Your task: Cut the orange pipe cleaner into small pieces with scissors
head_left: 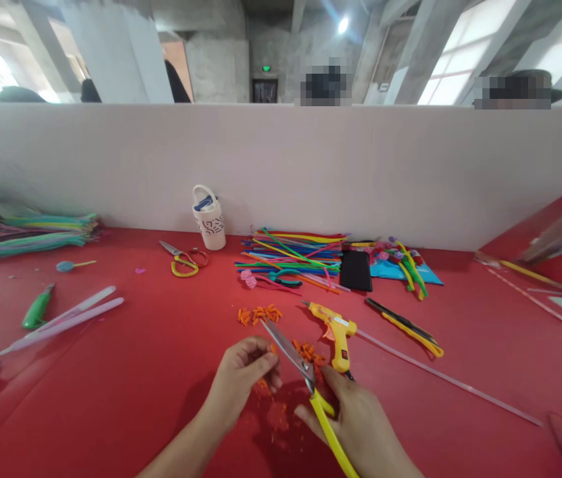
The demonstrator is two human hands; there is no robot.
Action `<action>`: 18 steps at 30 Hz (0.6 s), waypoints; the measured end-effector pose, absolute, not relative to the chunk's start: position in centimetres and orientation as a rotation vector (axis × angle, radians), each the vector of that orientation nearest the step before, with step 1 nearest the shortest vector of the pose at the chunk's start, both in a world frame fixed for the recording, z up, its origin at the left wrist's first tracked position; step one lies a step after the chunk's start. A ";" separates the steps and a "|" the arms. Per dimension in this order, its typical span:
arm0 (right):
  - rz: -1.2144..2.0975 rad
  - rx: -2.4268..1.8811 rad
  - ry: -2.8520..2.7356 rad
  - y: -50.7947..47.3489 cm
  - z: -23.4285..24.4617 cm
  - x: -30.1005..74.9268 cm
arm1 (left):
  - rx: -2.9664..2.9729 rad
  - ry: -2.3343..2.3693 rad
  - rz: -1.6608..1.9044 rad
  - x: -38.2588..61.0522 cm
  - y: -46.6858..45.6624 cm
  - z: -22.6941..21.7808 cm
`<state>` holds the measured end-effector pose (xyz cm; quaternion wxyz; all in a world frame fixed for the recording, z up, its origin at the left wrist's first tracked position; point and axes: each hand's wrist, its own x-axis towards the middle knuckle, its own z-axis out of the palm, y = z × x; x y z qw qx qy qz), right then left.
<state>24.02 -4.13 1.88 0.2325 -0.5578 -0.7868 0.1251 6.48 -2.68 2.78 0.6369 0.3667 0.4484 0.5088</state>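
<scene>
My left hand [250, 368] pinches a small orange piece [274, 348], mostly covered by the fingers. Scissors with yellow handles [329, 435] are in my right hand [355, 415], their blades [288, 345] pointing up and left past the left fingertips. Beyond the blade tips lies a row of short orange cut pieces [265, 313] on the red table [151, 372]. More orange bits [309, 352] lie beside the blades, partly hidden by them, and fine orange fluff is scattered below my hands.
A yellow glue gun [333, 327] with a long glue stick lies right of the scissors. Behind are colourful pipe cleaners [293, 252], pliers [285, 275], a black phone [355, 271] and a white cup [210, 222]. Another pair of scissors [181, 259], tweezers [72, 318] and a cutter [405, 325] lie around.
</scene>
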 end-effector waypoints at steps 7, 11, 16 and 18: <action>0.039 -1.456 -2.293 -4.3 0.4 24.3 | 0.812 0.984 1.324 5.8 -2.6 3.2; 0.029 -1.448 -2.337 -4.4 0.3 24.4 | 0.813 0.947 1.347 5.6 -2.6 3.1; 0.069 -1.443 -2.375 -4.4 0.2 24.3 | 0.820 0.912 1.346 5.6 -2.6 3.1; 0.058 -1.426 -2.371 -4.5 0.1 24.3 | 0.820 0.912 1.348 5.6 -2.7 3.1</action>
